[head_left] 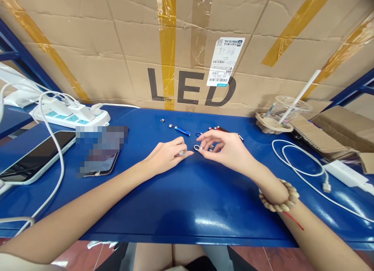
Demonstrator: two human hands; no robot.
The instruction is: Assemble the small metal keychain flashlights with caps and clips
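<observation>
Near the middle of the blue tabletop, my left hand (pixel 168 156) is closed on a short silver cylinder (pixel 182 153), its round end facing outward. Just to its right, my right hand (pixel 224 146) pinches a small silver hook-shaped clip (pixel 196 147) between thumb and fingertips. The two parts are apart. Behind the hands lies a slim blue metal tube (pixel 182 131), with two tiny metal pieces (pixel 170 125) to its left. A blue loop (pixel 198 134) shows beside my right fingers. Several red and black tubes (pixel 223 129) are partly hidden behind my right hand.
A large cardboard box (pixel 131 49) walls off the back. On the left are a power strip (pixel 70 117), a phone (pixel 37 156) and another, partly blurred phone (pixel 102 166). To the right stand a plastic cup with straw (pixel 292 105), a white cable (pixel 304 171) and an open carton (pixel 344 131).
</observation>
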